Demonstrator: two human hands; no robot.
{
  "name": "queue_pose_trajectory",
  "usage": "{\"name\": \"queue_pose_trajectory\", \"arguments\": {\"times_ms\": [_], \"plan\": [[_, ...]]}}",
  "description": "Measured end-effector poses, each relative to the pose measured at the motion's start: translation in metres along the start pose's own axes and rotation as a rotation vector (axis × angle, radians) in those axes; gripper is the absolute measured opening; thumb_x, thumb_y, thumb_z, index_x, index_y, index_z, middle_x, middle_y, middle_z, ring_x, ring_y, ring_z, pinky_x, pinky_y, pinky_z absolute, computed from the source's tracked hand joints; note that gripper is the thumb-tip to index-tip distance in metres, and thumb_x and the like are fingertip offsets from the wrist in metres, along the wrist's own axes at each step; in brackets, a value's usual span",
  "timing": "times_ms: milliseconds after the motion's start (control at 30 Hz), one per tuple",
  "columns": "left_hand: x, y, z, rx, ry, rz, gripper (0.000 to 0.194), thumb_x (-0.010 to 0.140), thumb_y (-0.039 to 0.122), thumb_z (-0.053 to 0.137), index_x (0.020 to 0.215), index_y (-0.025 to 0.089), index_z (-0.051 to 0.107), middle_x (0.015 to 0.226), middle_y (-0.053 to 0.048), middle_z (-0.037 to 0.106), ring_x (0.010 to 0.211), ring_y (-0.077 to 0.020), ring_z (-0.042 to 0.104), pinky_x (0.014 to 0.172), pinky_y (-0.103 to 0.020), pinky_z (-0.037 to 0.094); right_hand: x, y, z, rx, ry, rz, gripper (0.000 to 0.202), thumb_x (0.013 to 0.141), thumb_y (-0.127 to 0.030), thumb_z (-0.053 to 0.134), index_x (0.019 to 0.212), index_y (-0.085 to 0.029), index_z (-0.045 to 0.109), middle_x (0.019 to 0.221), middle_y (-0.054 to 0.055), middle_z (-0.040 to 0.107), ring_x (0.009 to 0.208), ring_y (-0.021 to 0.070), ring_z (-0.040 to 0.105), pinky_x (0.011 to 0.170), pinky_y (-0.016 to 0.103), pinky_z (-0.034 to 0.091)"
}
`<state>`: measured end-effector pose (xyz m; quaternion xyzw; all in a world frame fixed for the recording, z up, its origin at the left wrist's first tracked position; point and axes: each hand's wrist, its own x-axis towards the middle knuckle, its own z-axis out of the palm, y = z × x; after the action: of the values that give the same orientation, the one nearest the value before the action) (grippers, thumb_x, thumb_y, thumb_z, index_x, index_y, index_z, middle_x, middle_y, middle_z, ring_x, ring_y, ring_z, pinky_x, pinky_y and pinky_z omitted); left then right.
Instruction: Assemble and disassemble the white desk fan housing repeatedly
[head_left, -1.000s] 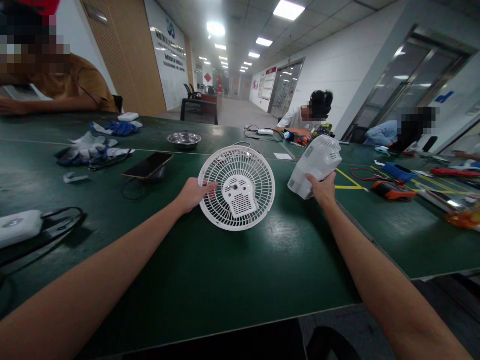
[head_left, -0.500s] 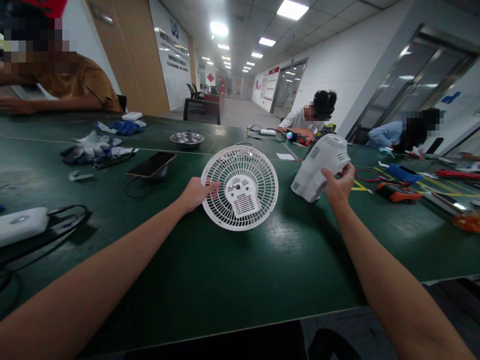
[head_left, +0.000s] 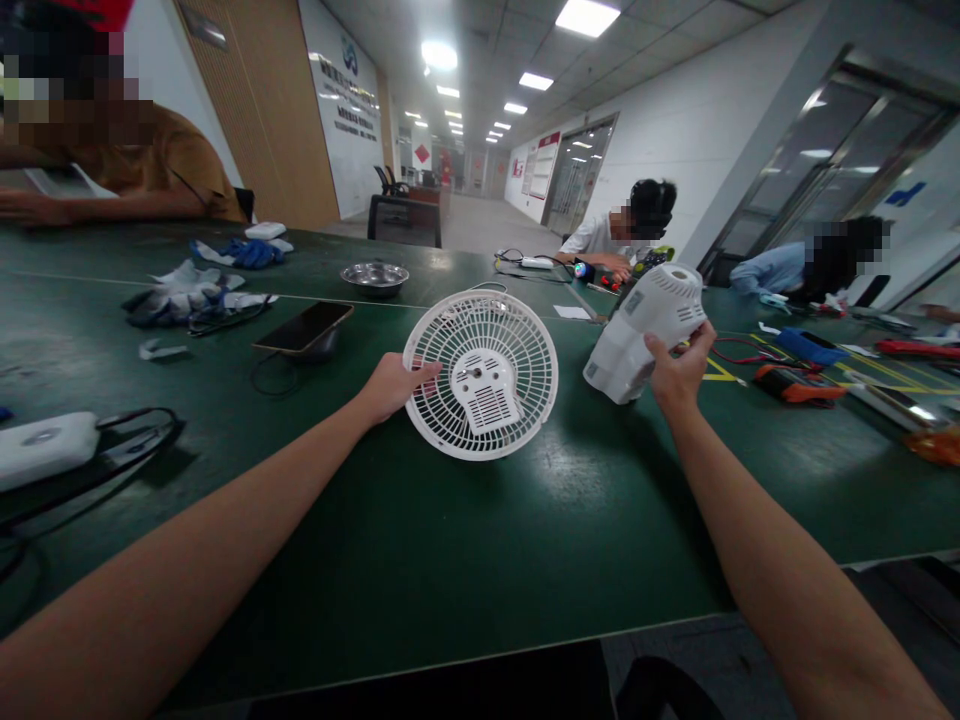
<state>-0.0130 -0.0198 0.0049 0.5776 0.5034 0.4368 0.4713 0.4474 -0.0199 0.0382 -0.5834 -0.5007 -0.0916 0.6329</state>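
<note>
A round white fan grille with a slotted plate at its centre is tilted up over the green table. My left hand grips its left rim, thumb on the near face and fingers partly hidden behind the bars. To the right, a white plastic fan housing with vent slots at its top leans to one side. My right hand is closed around its right side, thumb in front; the other fingers are mostly hidden. The two parts are apart from each other.
Beyond the grille stand a metal bowl and a phone. Gloves lie at the left, near a white box with cables. An orange multimeter and blue case lie right. Several people sit around the table.
The white housing in my right hand has tipped slightly, so more of its top end shows. My left hand and the grille have hardly moved.
</note>
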Motion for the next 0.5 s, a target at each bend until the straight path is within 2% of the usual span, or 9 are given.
{"name": "queue_pose_trajectory", "arguments": {"times_ms": [133, 333, 500], "plan": [[0.001, -0.002, -0.001, -0.012, -0.023, 0.007, 0.018, 0.085, 0.029, 0.074, 0.092, 0.013, 0.074, 0.082, -0.008, 0.077, 0.073, -0.0207, 0.073, 0.075, -0.037, 0.060, -0.002, -0.006, -0.001, -0.005, 0.013, -0.029, 0.081, 0.070, -0.045, 0.075, 0.139, -0.020, 0.042, 0.132, 0.013, 0.060, 0.111, 0.0269, 0.063, 0.099, 0.043, 0.048], [0.002, -0.003, -0.002, -0.022, -0.022, -0.026, 0.017, 0.085, 0.028, 0.075, 0.094, 0.014, 0.075, 0.087, -0.008, 0.078, 0.077, -0.0222, 0.075, 0.076, -0.038, 0.061, -0.003, -0.007, 0.000, -0.011, 0.036, -0.108, 0.078, 0.072, -0.044, 0.073, 0.139, -0.021, 0.038, 0.133, 0.013, 0.055, 0.122, 0.0293, 0.057, 0.106, 0.046, 0.044], [0.000, 0.000, -0.002, -0.037, -0.046, -0.013, 0.017, 0.087, 0.029, 0.074, 0.097, 0.015, 0.074, 0.089, -0.009, 0.078, 0.079, -0.0225, 0.075, 0.076, -0.039, 0.062, -0.005, -0.022, -0.003, -0.046, 0.133, -0.190, 0.079, 0.074, -0.047, 0.070, 0.140, -0.020, 0.035, 0.139, 0.016, 0.050, 0.130, 0.0315, 0.053, 0.109, 0.049, 0.043]]}}
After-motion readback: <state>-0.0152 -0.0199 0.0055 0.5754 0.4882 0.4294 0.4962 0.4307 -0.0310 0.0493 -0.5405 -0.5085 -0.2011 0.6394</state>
